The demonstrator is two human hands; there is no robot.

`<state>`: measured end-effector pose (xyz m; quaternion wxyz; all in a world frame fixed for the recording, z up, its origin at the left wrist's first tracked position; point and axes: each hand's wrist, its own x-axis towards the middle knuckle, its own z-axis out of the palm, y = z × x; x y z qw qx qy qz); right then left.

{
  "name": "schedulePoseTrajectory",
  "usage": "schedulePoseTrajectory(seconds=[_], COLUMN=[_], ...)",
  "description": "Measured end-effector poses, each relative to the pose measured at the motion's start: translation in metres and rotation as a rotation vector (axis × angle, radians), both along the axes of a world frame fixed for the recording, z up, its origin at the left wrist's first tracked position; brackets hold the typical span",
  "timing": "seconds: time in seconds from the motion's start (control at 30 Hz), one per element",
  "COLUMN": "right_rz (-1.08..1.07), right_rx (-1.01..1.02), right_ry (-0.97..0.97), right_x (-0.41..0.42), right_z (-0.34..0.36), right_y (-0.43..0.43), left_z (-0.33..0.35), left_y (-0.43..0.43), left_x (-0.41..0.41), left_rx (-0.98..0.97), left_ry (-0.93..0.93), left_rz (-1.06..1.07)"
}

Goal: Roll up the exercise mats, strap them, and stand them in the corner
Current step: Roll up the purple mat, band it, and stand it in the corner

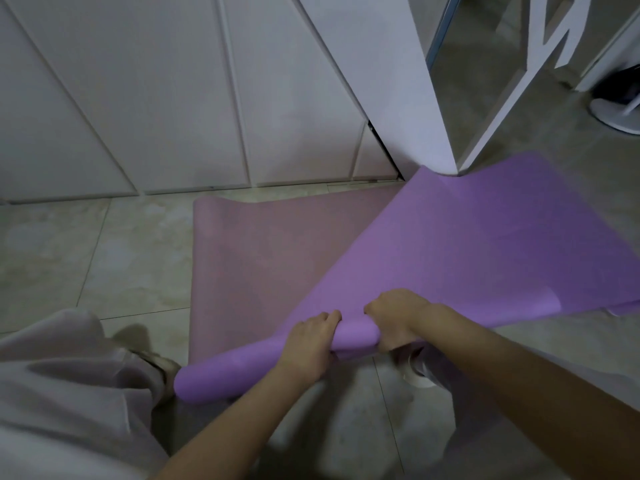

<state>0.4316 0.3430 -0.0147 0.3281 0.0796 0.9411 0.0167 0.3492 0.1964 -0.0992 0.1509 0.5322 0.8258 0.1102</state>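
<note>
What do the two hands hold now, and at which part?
Both the left hand and the right hand grip the purple mat at its rolled-up near end, side by side.

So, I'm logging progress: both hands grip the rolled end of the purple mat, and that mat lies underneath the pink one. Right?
Not quite: the head view shows the purple mat lying on top of the pink mat. The left hand and right hand do grip its rolled end.

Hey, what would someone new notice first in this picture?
The bright purple mat spreads across the tiled floor at centre right, its near end rolled into a tube. The left hand and right hand grip that roll, low in the middle. A pink mat lies flat partly beneath it, left.
</note>
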Motion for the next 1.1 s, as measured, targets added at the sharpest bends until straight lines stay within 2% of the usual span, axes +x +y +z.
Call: schedulePoseTrajectory(seconds=[0.07, 0.13, 0.23, 0.3, 0.47, 0.57, 0.67, 0.73, 0.83, 1.0, 1.1], right_rz=[-0.079, -0.158, -0.188, -0.15, -0.056, 0.012, 0.075, 0.083, 0.05, -0.007, -0.042], right_rx=[-0.087, -0.171, -0.22, -0.169, 0.083, 0.226, 0.294, 0.297, 0.262, 0.117, 0.024], right_ry=[-0.102, -0.196, -0.269, -0.269, -0.058, 0.105, 0.329, 0.379, 0.346, -0.015, -0.091], right_x=[-0.006, -0.011, -0.012, -0.008, 0.008, 0.02, 0.035, 0.044, 0.047, 0.043, 0.038], right_z=[0.006, 0.009, 0.008, 0.005, -0.007, -0.01, -0.018, -0.026, -0.026, -0.019, -0.018], right_y=[0.002, 0.006, 0.006, 0.005, 0.005, 0.008, 0.011, 0.013, 0.014, 0.017, 0.015], left_z=[-0.003, -0.006, -0.009, -0.003, 0.002, 0.009, 0.02, 0.023, 0.021, -0.004, -0.015], left_y=[-0.006, -0.009, -0.011, -0.007, 0.014, 0.03, 0.044, 0.052, 0.055, 0.034, 0.016], left_x=[0.007, 0.013, 0.021, 0.021, 0.007, -0.002, -0.012, -0.016, -0.009, 0.02, 0.035], left_rx=[0.039, 0.059, 0.025, -0.017, -0.156, -0.265, -0.366, -0.434, -0.461, -0.263, -0.101], left_ry=[0.119, 0.14, 0.047, -0.056, -0.222, -0.396, -0.605, -0.68, -0.602, -0.31, -0.14], left_rz=[0.007, 0.03, 0.069, 0.088, -0.049, -0.146, -0.237, -0.275, -0.293, -0.127, -0.049])
